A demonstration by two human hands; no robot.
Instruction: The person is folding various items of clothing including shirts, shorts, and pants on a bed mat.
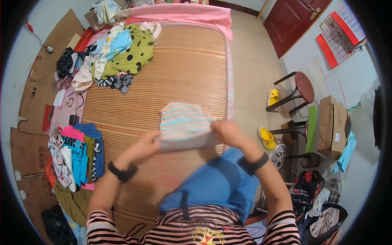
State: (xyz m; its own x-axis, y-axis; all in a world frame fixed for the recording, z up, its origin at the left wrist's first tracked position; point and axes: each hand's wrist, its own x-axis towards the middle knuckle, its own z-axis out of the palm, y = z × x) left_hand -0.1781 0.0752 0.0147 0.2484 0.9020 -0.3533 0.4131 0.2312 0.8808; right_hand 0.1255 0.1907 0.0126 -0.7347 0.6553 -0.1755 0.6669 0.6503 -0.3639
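A small garment (186, 122) with pale blue, white and orange stripes is stretched between my two hands, just above the slatted sleeping mat (183, 76). My left hand (149, 143) grips its lower left corner. At its right edge my right hand (225, 131) is closed on the cloth, blurred by motion. The garment's near part looks plain grey-white and is also blurred. Whether its underside touches the mat I cannot tell.
Folded clothes (79, 153) lie in stacks at the mat's left. Farther back is a loose heap with a green dotted garment (141, 46). Right of the bed stand a round stool (304, 87), yellow clogs (266, 139) and a cardboard box (332, 127).
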